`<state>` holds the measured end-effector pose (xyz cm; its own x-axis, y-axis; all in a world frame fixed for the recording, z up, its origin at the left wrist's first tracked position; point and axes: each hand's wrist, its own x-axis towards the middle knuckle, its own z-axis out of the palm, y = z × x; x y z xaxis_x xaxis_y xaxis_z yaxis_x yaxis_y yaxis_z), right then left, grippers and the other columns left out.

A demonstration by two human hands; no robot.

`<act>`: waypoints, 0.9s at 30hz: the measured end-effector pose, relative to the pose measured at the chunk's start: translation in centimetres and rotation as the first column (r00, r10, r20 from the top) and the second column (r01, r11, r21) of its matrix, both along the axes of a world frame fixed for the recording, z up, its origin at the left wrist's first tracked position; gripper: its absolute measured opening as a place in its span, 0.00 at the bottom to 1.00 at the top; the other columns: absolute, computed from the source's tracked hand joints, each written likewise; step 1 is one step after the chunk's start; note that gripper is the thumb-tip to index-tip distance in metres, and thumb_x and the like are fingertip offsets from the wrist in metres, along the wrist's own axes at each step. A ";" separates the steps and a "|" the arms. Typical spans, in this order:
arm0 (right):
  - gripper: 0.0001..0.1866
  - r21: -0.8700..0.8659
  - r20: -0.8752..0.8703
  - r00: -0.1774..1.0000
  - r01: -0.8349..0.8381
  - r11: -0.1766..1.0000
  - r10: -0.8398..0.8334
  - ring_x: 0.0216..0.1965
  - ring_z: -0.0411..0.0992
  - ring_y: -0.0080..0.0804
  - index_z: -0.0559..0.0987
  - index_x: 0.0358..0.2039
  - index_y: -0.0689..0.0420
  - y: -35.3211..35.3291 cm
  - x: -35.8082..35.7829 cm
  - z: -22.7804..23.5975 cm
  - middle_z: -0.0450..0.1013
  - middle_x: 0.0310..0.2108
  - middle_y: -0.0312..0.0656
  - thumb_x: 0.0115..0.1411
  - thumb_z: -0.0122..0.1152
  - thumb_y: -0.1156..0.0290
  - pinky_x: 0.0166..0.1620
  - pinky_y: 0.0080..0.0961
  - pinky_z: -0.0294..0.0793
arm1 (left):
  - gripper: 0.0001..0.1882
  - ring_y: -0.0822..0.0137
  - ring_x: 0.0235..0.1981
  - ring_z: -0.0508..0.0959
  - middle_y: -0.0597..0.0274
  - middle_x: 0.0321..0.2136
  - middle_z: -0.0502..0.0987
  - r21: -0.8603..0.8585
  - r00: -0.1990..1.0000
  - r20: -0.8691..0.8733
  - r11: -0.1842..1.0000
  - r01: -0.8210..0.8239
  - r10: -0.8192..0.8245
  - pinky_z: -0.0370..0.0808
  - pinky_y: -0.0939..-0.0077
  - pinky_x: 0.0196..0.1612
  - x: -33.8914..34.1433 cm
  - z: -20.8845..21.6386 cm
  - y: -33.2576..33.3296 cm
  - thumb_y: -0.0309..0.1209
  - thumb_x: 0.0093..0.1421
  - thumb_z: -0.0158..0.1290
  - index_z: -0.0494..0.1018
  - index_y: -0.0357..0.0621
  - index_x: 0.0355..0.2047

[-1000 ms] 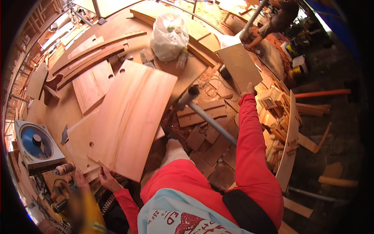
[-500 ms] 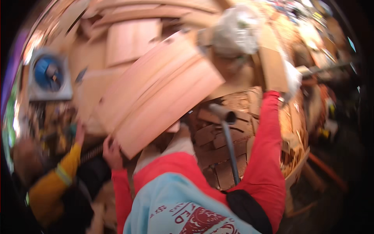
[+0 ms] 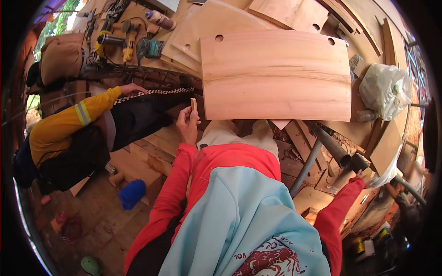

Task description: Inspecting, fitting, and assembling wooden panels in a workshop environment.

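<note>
Beside a broad wooden panel, small stick pinched

The left hand holds the stick just left of the panel on the worktable. The right hand is beside a brown board; its grip cannot be told.

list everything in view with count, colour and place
board: one, peach wood, centre
stick: one, light brown, left of board
table: one, tan, under board
panels: several, pale, beyond board
power tools: several, yellow and green, upper left
bag: one, whitish, right of board
bottle: one, clear, below bag
side panel: one, brown, right
pipes: several, grey, lower right
bundle: one, blue, lower left
co-worker: at least one, yellow-sleeved, left
top: one, light blue, bottom centre
sleeves: two, red, beside top
left fingers: one set, bare, around stick
right fingers: one set, bare, by side panel
</note>
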<state>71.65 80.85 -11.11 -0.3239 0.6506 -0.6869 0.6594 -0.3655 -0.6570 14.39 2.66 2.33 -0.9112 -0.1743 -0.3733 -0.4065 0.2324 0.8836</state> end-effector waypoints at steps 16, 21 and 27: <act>0.23 -0.063 -0.404 0.902 0.139 0.988 -0.153 0.44 0.76 0.37 0.69 0.54 0.63 -45.9 -34.7 9.8 0.73 0.47 0.51 0.66 0.59 0.61 0.47 0.31 0.79 | 0.14 0.78 0.30 0.76 0.67 0.33 0.76 0.235 0.997 0.083 0.972 -0.015 -0.005 0.77 0.81 0.33 -1.8 -2.7 -4.0 0.32 0.65 0.55 0.74 0.39 0.48; 0.28 -0.390 -0.422 0.787 0.290 0.874 -0.450 0.59 0.66 0.47 0.65 0.57 0.65 -42.2 -39.7 7.5 0.64 0.58 0.55 0.64 0.61 0.63 0.56 0.42 0.72 | 0.15 0.79 0.30 0.75 0.68 0.34 0.76 0.181 0.995 0.071 0.982 0.061 -0.075 0.77 0.83 0.33 -1.1 -2.9 -5.6 0.32 0.64 0.56 0.74 0.39 0.49; 0.16 -0.746 -0.402 0.673 0.152 0.648 -0.620 0.57 0.64 0.41 0.73 0.49 0.52 -36.4 -40.3 1.8 0.68 0.53 0.39 0.62 0.62 0.65 0.63 0.49 0.60 | 0.15 0.77 0.29 0.76 0.65 0.33 0.76 0.243 0.989 0.150 0.970 -0.023 -0.014 0.78 0.81 0.32 0.1 -2.5 -6.5 0.31 0.64 0.56 0.74 0.36 0.47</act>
